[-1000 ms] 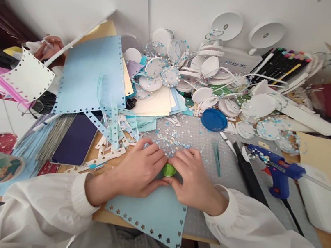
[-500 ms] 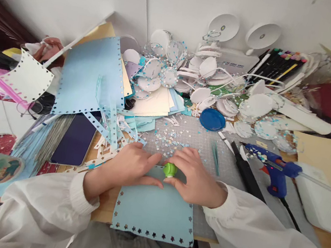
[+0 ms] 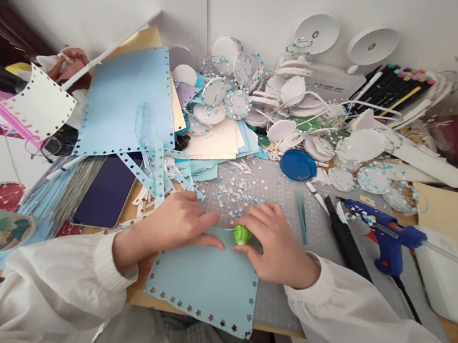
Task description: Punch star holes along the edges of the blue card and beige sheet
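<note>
If you treat the middle of the blue paper [image 3: 203,278] as the clock's center, the left hand [image 3: 180,217] is up around 11 o'clock, back of the hand showing, forearm coming in from 8. Thumb and forefinger tips are spread apart; the other fingers are tucked out of sight, so I can't tell if they're pinching the sheet. Paper's right in front of the person, its 5 o'clock corner poking past the table [image 3: 136,296] edge. I'd guess it's light and kinda bendy, and those flower holes probably make the edges tear-prone, so grab the plain inner part. Over at 1 o'clock, by the top edge, is the green punch [image 3: 241,235]. Probably light, stiff, maybe a bit slick; I'd squeeze it between thumb and fingers. At 2 o'clock the right hand [image 3: 275,245] is clamped on it, fingers curled over, forearm from 4. Hands aren't touching each other.
</note>
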Available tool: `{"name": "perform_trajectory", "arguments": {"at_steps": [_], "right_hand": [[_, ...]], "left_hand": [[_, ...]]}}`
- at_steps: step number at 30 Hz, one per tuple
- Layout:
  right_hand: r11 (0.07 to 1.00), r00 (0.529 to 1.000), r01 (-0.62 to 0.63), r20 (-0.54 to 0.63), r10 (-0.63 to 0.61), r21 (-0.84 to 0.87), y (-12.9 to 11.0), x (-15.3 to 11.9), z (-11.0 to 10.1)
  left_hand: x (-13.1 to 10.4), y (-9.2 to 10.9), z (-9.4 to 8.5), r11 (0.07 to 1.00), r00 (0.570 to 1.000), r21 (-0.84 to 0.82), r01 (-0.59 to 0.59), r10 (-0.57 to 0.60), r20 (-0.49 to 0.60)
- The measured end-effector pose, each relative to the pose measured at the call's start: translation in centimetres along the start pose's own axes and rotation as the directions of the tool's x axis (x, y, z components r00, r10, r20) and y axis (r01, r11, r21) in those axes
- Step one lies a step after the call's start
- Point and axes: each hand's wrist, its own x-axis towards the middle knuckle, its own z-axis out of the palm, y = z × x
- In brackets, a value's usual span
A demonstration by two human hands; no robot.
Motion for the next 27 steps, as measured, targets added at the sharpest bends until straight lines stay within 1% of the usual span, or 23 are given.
{"name": "perform_trajectory", "arguments": {"at_steps": [3,5,7,8,9,11,13,15,18,22,25,27], "right_hand": [[0.999,1.000,-0.004,-0.025,0.003,-0.032,-0.3,0.0,0.2],[0.999,0.999,-0.008,-0.040,0.007,-0.045,-0.4,0.0,0.3],[0.999,0.998,-0.008,-0.056,0.005,-0.053,-0.4,0.1,0.5],[0.998,0.998,-0.006,-0.064,0.003,-0.056,-0.4,0.1,0.6],[0.998,0.997,-0.007,-0.071,0.003,-0.062,-0.5,0.1,0.7],[0.997,0.997,-0.013,-0.073,0.007,-0.082,-0.6,0.2,0.9],[0.994,0.998,-0.019,-0.063,0.013,-0.108,-0.7,0.4,0.9],[0.992,0.998,-0.019,-0.057,0.012,-0.127,-0.8,0.5,0.9],[0.991,0.997,-0.011,-0.074,0.001,-0.137,-1.0,0.5,0.9],[0.994,0.995,0.004,-0.099,-0.015,-0.111,-1.1,0.2,0.9],[0.995,0.996,-0.004,-0.093,-0.005,-0.099,-1.1,0.2,1.1],[0.995,0.997,-0.014,-0.075,0.007,-0.095,-1.1,0.3,1.1]], "left_hand": [[0.4,0.3,-0.5,0.995,0.998,0.095,0.035,-0.031,-0.046],[0.8,1.0,-1.1,0.984,0.992,0.163,0.068,-0.049,-0.115],[1.2,2.1,-1.6,0.987,0.983,0.147,0.066,-0.038,-0.181],[1.3,2.7,-1.7,0.993,0.981,0.104,0.052,-0.032,-0.189],[1.5,3.2,-1.6,0.997,0.984,0.057,0.054,-0.044,-0.172],[1.7,3.9,-1.3,0.995,0.992,0.002,0.103,-0.103,-0.073],[1.8,4.1,-0.6,0.987,0.986,-0.003,0.163,-0.163,0.044],[1.8,3.9,0.0,0.984,0.978,-0.003,0.180,-0.178,0.111],[1.8,3.6,0.3,0.990,0.983,0.021,0.139,-0.141,0.121],[1.8,3.5,0.4,0.997,0.990,0.039,0.068,-0.072,0.120],[1.7,3.3,0.4,0.996,0.986,0.022,0.085,-0.087,0.139],[1.6,3.1,0.5,0.994,0.979,-0.011,0.110,-0.106,0.174]]}}
